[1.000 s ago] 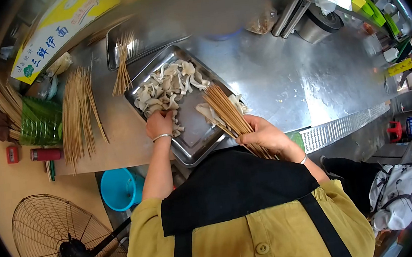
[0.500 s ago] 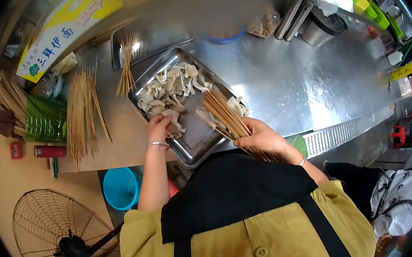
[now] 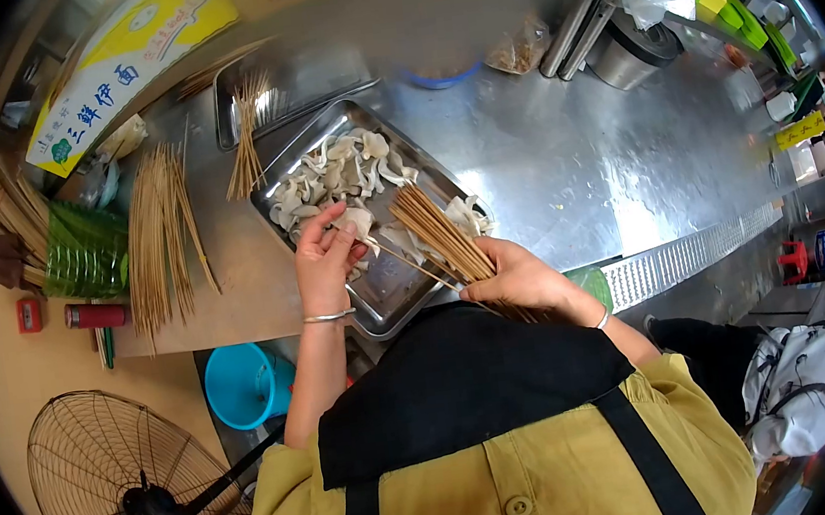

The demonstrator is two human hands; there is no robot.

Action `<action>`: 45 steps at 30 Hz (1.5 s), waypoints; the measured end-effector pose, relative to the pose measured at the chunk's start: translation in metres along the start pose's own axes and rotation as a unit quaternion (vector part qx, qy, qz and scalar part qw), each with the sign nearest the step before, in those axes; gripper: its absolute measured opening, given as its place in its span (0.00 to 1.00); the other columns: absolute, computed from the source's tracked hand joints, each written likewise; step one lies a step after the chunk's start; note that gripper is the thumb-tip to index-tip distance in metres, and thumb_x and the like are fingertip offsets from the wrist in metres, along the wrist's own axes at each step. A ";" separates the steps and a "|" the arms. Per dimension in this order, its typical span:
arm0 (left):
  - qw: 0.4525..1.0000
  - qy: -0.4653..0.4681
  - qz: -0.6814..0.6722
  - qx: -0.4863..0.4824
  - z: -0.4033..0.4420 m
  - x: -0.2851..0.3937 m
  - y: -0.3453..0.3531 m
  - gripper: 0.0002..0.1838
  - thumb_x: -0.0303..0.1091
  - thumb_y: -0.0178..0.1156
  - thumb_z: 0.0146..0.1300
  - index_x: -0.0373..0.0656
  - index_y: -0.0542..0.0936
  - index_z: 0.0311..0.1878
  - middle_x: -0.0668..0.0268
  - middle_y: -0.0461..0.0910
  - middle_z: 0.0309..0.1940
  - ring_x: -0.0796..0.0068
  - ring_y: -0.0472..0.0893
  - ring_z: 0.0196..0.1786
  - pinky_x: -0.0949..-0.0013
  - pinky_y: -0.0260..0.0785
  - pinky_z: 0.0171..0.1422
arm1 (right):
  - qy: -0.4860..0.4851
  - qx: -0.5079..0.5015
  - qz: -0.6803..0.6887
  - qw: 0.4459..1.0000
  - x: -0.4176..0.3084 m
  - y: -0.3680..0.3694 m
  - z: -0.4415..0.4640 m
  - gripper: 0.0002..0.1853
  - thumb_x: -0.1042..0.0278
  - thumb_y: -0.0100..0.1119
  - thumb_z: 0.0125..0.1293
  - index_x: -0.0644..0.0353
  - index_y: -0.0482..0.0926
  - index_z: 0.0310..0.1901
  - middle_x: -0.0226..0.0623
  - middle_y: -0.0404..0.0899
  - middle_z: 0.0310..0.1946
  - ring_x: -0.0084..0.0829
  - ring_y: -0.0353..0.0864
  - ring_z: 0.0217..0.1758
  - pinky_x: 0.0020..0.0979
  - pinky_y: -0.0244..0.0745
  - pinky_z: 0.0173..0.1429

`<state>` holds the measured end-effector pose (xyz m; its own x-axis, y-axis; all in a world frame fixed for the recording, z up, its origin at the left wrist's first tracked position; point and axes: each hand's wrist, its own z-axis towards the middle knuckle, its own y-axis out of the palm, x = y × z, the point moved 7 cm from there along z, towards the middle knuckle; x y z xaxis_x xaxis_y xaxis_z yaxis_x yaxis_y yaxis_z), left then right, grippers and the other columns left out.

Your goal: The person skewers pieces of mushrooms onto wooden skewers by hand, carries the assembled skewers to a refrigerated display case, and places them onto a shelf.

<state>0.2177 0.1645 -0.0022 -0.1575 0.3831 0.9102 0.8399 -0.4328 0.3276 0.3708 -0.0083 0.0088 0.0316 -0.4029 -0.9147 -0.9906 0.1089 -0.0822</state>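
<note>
Oyster mushroom pieces (image 3: 329,178) lie in a metal tray (image 3: 430,158) on the steel counter. My left hand (image 3: 324,255) is over the tray's near left side, pinching one mushroom piece (image 3: 359,225) between thumb and fingers. A bundle of bamboo skewers (image 3: 442,232) is gripped in my right hand (image 3: 525,274), their ends slanting up over the tray. One thin skewer (image 3: 415,261) sticks out apart from the bundle, its tip at the held mushroom piece; whether it pierces the piece I cannot tell. More pale mushroom (image 3: 469,216) shows beside and behind the bundle.
Loose skewers (image 3: 159,239) lie on the counter at left, beside a green-wrapped bundle (image 3: 85,247). A second metal tray (image 3: 301,108) with skewers (image 3: 245,144) sits behind. Below are a blue bucket (image 3: 245,386) and a fan (image 3: 148,512). A person's patterned garment (image 3: 808,382) shows at lower right.
My left hand has lifted the mushroom piece off the tray and turned it toward the skewers. One skewer now stands apart from the bundle, reaching the mushroom. The view has shifted slightly.
</note>
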 end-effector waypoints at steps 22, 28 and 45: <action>0.998 -0.059 -0.035 0.014 -0.014 -0.015 0.011 0.15 0.29 0.61 0.59 0.39 0.75 0.50 0.64 0.81 0.37 0.82 0.78 0.35 0.80 0.72 0.36 | -0.013 0.006 0.009 1.000 0.003 0.001 0.001 0.23 0.71 0.68 0.48 0.69 0.73 0.46 0.38 0.78 0.35 0.26 0.75 0.39 0.26 0.71 0.47; 0.995 -0.102 -0.010 0.017 -0.023 -0.038 0.030 0.16 0.30 0.61 0.60 0.39 0.75 0.51 0.66 0.80 0.37 0.82 0.78 0.35 0.80 0.73 0.37 | 0.012 0.020 -0.002 1.000 0.001 -0.002 -0.001 0.23 0.75 0.66 0.49 0.69 0.71 0.48 0.33 0.76 0.36 0.22 0.72 0.40 0.25 0.69 0.47; 0.677 0.350 0.645 -0.054 0.057 -0.032 0.008 0.12 0.25 0.56 0.49 0.42 0.78 0.40 0.64 0.77 0.36 0.62 0.75 0.41 0.64 0.68 0.45 | 0.035 0.023 0.166 0.985 0.012 -0.028 -0.007 0.24 0.76 0.59 0.51 0.70 0.69 0.51 0.34 0.74 0.37 0.22 0.74 0.36 0.24 0.72 0.41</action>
<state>0.2591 0.1950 -0.0427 0.4308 -0.8351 0.3421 0.4773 -0.1109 -0.8717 0.3980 -0.0222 0.0027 -0.3037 -0.4002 -0.8647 -0.9378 0.2857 0.1971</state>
